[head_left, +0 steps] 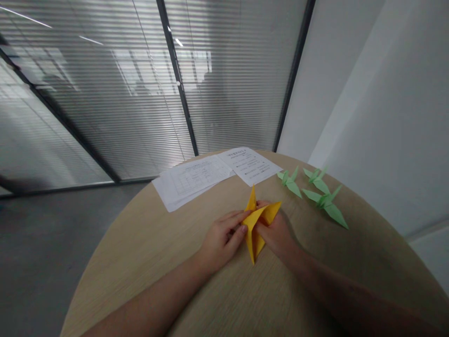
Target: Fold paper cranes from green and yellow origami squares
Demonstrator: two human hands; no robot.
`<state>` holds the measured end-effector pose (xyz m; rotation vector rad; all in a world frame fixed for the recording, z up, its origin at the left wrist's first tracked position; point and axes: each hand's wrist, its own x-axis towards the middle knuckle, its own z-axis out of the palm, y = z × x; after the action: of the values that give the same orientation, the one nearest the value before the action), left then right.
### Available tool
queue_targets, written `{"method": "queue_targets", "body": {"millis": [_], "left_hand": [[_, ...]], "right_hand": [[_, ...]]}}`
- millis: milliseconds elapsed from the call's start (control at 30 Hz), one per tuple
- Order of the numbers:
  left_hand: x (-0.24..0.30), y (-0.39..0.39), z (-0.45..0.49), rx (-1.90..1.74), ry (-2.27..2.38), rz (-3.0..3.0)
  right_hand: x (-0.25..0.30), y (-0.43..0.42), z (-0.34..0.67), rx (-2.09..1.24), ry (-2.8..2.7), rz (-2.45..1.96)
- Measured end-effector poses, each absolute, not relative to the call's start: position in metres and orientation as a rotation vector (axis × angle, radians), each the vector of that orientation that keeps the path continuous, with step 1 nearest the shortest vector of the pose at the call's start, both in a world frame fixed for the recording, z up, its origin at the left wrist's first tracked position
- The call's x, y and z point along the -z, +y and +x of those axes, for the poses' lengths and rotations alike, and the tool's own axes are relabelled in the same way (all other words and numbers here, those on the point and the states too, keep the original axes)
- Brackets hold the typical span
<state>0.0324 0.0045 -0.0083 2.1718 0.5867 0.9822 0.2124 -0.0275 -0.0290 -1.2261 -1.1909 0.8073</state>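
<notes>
A half-folded piece of yellow origami paper [255, 223] stands on the round wooden table [196, 281], with pointed flaps up and down. My left hand [221, 239] pinches its left edge, thumb against the paper. My right hand [277, 234] grips its right flap from behind, fingers closed on the fold. Both hands rest on the tabletop near the table's middle.
Three green paper cranes [322, 195] lie to the right of the hands. Printed white sheets [196, 180] lie at the far edge of the table. Behind are glass partitions with blinds, a grey floor at the left and a white wall at the right.
</notes>
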Motion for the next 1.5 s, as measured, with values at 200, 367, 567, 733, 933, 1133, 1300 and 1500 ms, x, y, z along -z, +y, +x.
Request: {"method": "queue_targets", "body": {"millis": [200,367,567,733,933,1133,1300,1500], "left_hand": [[0.015,0.008,0.033,-0.981,0.765,1.924],[0.023,0.015,0.035,-0.931,0.882,1.5],[0.024,0.02,0.037,-0.936,0.878,1.33],[0.025,0.017,0.037,-0.938,0.851,1.382],[0.028,0.018,0.037,-0.937,0.881,1.409],[0.023,0.018,0.038,-0.93,0.923,1.421],[0.02,0.017,0.037,-0.907,0.945,1.427],[0.021,0.014,0.039,-0.891,0.908,1.487]], "right_hand": [[0.035,-0.03,0.214,-0.923,-1.058,-1.214],[0.043,-0.03,0.218,-0.915,-1.102,-1.176],[0.05,-0.027,0.221,-0.898,-1.087,-1.21],[0.036,-0.032,0.219,-0.932,-1.125,-1.232],[0.026,-0.034,0.217,-1.017,-1.138,-1.193],[0.03,-0.032,0.217,-1.015,-1.094,-1.187],[0.039,-0.028,0.221,-0.972,-1.033,-1.209],[0.041,-0.028,0.221,-1.025,-1.047,-1.231]]}}
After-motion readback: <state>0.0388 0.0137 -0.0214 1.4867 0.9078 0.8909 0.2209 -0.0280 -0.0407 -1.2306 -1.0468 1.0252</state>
